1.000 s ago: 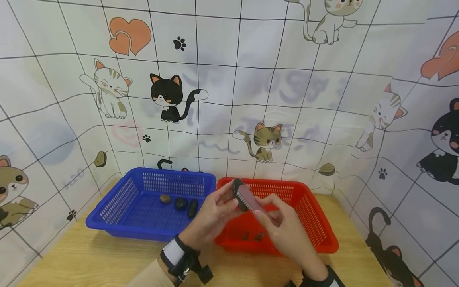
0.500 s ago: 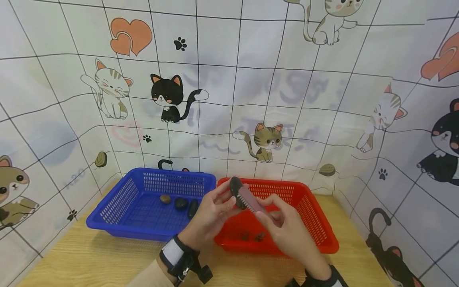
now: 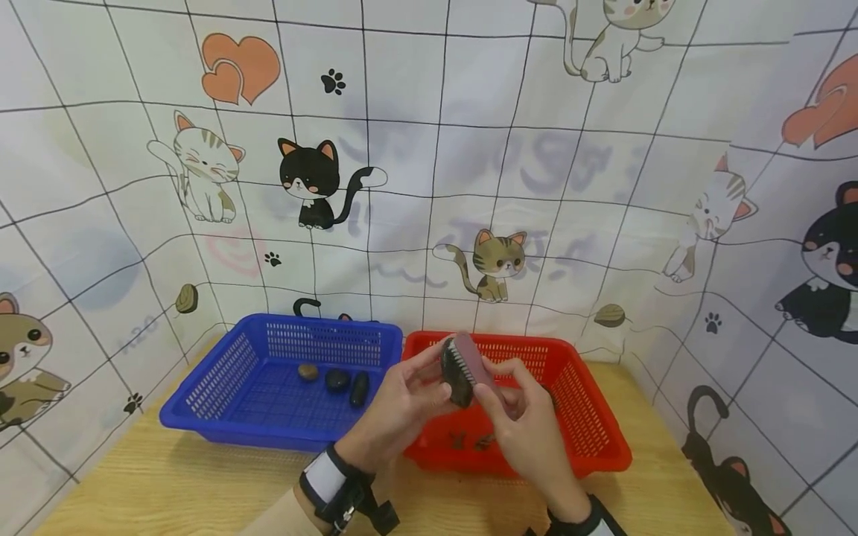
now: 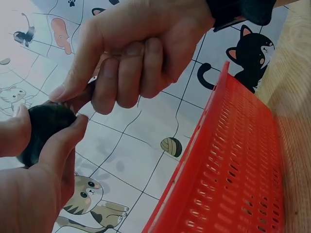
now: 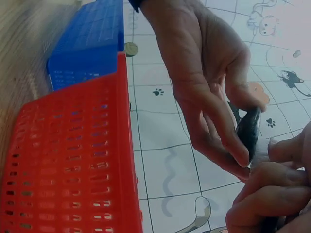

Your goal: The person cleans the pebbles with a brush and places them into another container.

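My left hand (image 3: pixel 402 406) grips a dark, smooth stone (image 3: pixel 457 383) between thumb and fingers, above the red basket. A mauve brush (image 3: pixel 474 359) with pale bristles is in my right hand (image 3: pixel 529 428), its bristles against the stone's face. Seen from the left wrist, the stone (image 4: pixel 46 127) looks dark green-black, and my right hand (image 4: pixel 131 58) covers most of the brush. From the right wrist, the stone (image 5: pixel 249 132) appears edge-on, pinched by my left hand (image 5: pixel 204 82), with my right hand (image 5: pixel 269 199) close beside it.
Under both hands stands the red basket (image 3: pixel 593 406), with several small brown pieces (image 3: pixel 482 442) on its floor. To the left, the blue basket (image 3: pixel 261 406) holds a brown stone (image 3: pixel 308 371) and two dark ones (image 3: pixel 337 380). A cat-print sheet hangs behind the wooden table (image 3: pixel 201 484).
The stone has tilted and sits slightly lower and further right. The brush has turned more upright against it, and my right hand has shifted slightly left.
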Demonstrator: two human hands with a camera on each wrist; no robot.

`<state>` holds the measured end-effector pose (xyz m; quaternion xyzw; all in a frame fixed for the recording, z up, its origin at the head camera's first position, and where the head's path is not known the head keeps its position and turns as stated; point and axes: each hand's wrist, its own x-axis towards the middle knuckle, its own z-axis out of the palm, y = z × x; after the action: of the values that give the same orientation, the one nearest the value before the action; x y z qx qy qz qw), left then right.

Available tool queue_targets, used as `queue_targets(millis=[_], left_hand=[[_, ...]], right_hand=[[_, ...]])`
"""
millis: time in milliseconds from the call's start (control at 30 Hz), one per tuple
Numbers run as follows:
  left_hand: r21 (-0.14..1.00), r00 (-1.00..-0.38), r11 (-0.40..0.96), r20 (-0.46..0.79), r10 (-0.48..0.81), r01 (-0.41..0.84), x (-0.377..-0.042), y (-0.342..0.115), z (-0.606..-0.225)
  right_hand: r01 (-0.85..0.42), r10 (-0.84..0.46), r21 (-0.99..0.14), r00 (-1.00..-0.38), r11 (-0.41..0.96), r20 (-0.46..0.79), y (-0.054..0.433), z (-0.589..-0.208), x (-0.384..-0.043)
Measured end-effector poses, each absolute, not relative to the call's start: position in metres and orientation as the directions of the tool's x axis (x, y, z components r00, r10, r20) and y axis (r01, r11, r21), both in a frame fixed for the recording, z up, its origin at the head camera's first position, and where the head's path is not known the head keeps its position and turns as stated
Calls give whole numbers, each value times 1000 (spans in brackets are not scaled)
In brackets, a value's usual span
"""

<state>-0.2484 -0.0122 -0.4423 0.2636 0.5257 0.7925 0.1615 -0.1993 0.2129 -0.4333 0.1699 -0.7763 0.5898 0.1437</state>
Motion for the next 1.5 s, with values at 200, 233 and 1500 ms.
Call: queue_targets(millis=[200, 233, 1500], left_hand=[[910, -847, -411, 258, 466, 51, -250, -18, -440], [909, -842, -412, 267, 468, 59, -250, -18, -439], [911, -834, -411, 258, 488, 41, -255, -20, -442]], right_hand=[[-424, -167, -889, -902, 172, 398, 202, -431, -191], [-429, -180, -888, -899, 168, 400, 200, -429, -191], [-439, -99, -869, -898, 228, 428, 187, -421, -203]])
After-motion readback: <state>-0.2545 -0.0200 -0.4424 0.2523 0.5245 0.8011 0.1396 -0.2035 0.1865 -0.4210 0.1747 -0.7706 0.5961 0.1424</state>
